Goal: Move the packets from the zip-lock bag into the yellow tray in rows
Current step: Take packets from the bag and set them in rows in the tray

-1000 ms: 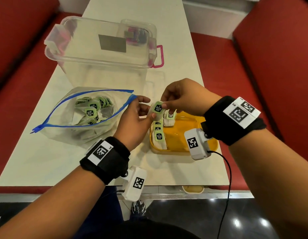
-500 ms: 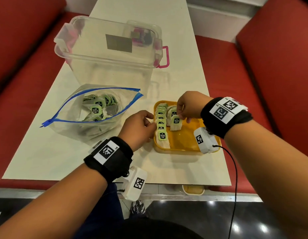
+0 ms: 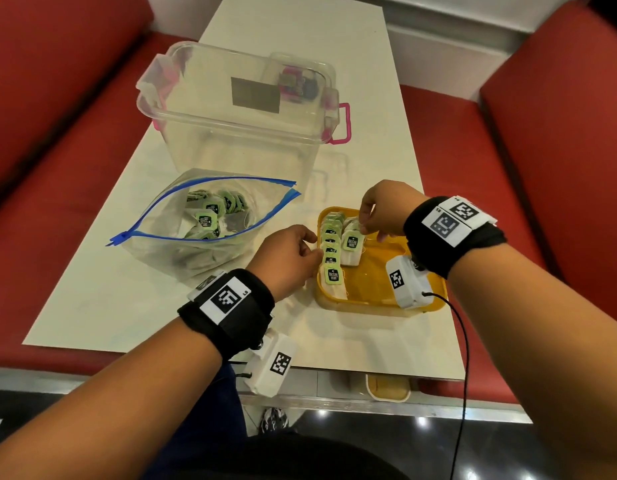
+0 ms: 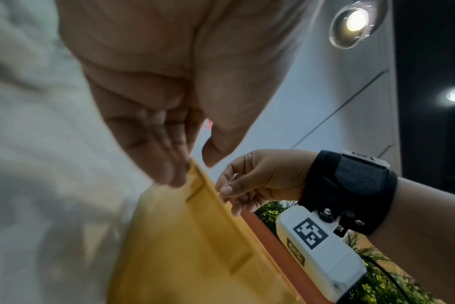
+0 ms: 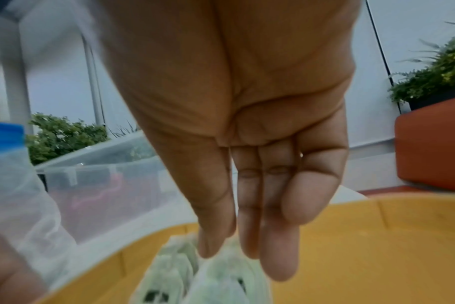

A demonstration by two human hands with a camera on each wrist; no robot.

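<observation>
The yellow tray [image 3: 369,306] sits at the table's near right. Along its left side lies a row of green-tagged packets [image 3: 331,251]. A second row beside it starts with one packet [image 3: 351,244], and my right hand [image 3: 364,225] pinches that packet's top edge from above. The right wrist view shows my right hand [image 5: 223,255] with thumb and fingers pointing down onto the packet [image 5: 221,288]. My left hand [image 3: 309,249] holds nothing; its fingertips [image 4: 174,176] rest on the tray's left rim. The zip-lock bag [image 3: 182,244] lies gaping to the left, with several packets [image 3: 206,220] inside.
A clear lidded storage box [image 3: 238,133] with pink latches stands behind the bag. Red benches flank the narrow white table [image 3: 92,306]. The tray's right half [image 3: 386,271] holds no packets. The table's near edge runs just below the tray.
The right hand took the packet from the left hand and lowered it into the tray's second row. The left hand let go and dropped to the tray's left rim.
</observation>
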